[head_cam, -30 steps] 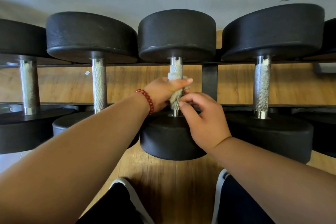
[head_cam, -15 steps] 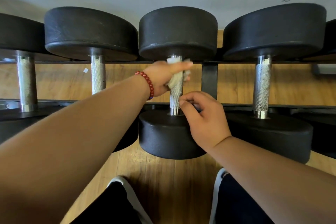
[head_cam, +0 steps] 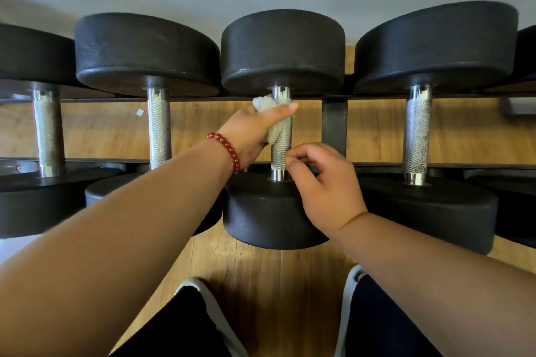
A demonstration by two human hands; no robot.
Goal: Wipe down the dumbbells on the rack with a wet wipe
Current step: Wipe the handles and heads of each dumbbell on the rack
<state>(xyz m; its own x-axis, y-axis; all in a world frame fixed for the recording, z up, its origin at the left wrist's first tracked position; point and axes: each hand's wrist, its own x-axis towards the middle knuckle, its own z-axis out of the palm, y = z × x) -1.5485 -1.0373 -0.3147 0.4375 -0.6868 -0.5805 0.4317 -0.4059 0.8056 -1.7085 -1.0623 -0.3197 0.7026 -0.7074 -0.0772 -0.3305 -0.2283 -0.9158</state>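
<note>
Several black dumbbells lie side by side on a black rack [head_cam: 334, 124]. My left hand [head_cam: 249, 133], with a red bead bracelet at the wrist, grips a crumpled white wet wipe [head_cam: 262, 103] against the upper part of the middle dumbbell's [head_cam: 282, 49] knurled steel handle [head_cam: 280, 151], thumb stretched across the bar. My right hand [head_cam: 327, 191] rests over the near head of the same dumbbell. Its fingers are loosely curled and the fingertips touch the handle's lower right side.
A larger dumbbell [head_cam: 145, 49] sits close on the left and another [head_cam: 435, 43] on the right, with more at both edges. Wooden floor [head_cam: 261, 275] shows under the rack. My knees in dark shorts [head_cam: 185, 327] are at the bottom.
My left hand slid the wipe up the handle from near the bottom toward the far head. My right hand stayed at the handle's base.
</note>
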